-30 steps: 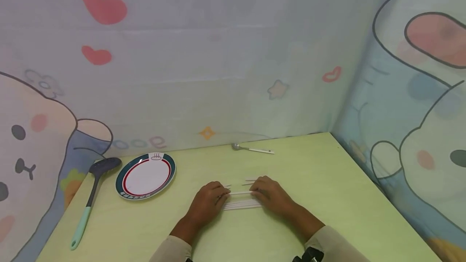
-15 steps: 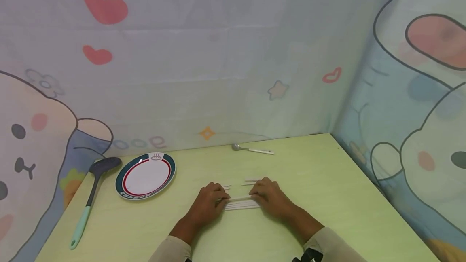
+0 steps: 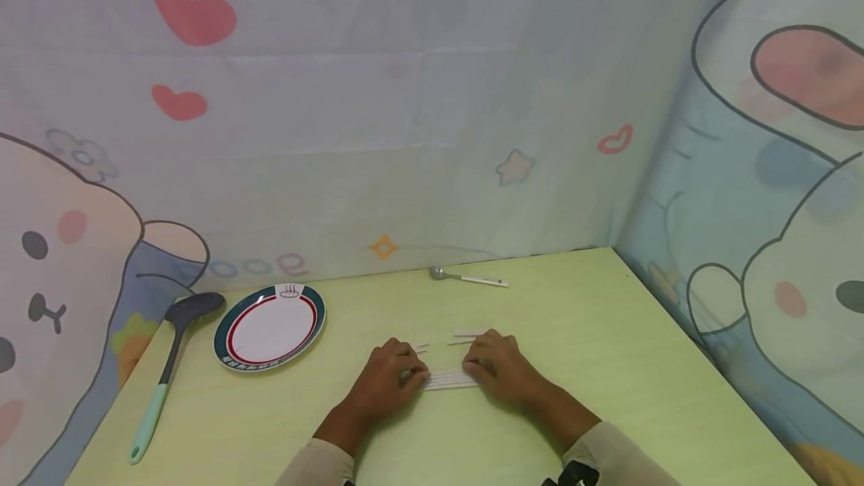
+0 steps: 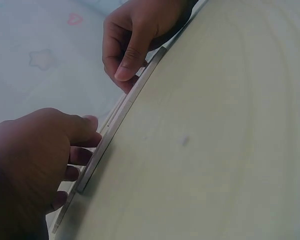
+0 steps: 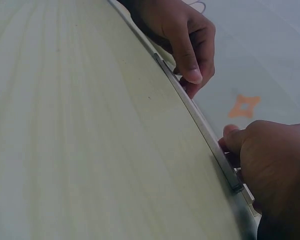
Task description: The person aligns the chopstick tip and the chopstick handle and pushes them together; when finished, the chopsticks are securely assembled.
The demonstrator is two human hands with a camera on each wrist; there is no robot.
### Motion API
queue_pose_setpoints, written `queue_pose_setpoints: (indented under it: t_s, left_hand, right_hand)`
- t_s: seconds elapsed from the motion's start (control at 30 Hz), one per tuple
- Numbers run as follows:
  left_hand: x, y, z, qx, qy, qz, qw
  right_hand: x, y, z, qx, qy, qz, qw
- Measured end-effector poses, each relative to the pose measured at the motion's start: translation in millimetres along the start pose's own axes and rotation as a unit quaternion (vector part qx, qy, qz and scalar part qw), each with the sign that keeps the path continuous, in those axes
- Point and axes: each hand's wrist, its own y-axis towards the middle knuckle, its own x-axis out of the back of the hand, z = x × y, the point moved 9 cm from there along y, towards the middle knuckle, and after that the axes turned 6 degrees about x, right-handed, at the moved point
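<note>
Thin white sticks (image 3: 450, 381) lie side by side in a flat row on the table, running left to right between the two hands. My left hand (image 3: 388, 377) pinches the left end of the rearmost stick with thumb and fingers. At the other end, my right hand (image 3: 499, 367) grips the same stick. Both hands partly cover the ends of the row. The left wrist view has the nearest stick (image 4: 121, 117) low along the tabletop, fingers behind it. Farther back, more white sticks (image 3: 466, 334) show beside the right knuckles, and short stick ends (image 3: 421, 348) beside the left.
A white plate (image 3: 273, 327) with a dark green rim lies at left. Beside it is a black ladle (image 3: 177, 343) with a mint handle. A small spoon (image 3: 467, 277) rests near the table's (image 3: 607, 336) back edge. Printed cloth (image 3: 378, 111) hangs behind.
Both hands have drawn one white stick toward the body. It was separate from the row and now lies against its rear side. The plate, ladle and spoon have stayed put.
</note>
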Motion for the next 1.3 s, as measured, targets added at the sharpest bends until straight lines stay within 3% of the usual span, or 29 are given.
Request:
queue_pose_setpoints:
  t_s: [0.1,0.3,0.4,0.83,1.3]
  left_hand:
    - [-0.1,0.0,0.3,0.005,0.01,-0.005,0.9999]
    - [7.2,2.2,9.0,0.038,0.052,-0.069,0.9955]
    - [9.6,3.0,17.4,0.063,0.053,-0.087,0.9928]
    - [8.2,4.9,39.1,0.101,0.036,-0.065,0.9922]
    - [6.3,5.6,38.5,0.111,0.029,-0.049,0.9922]
  right_hand:
    - [1.1,0.0,0.9,-0.002,-0.007,-0.002,1.0]
    - [10.9,3.5,0.7,-0.01,-0.045,-0.039,0.9982]
    - [14.9,5.6,-2.4,-0.019,-0.05,-0.059,0.9968]
    - [13.1,15.9,-20.2,-0.043,-0.039,-0.069,0.9959]
    - [8.7,17.5,-22.4,-0.087,-0.028,-0.036,0.9952]
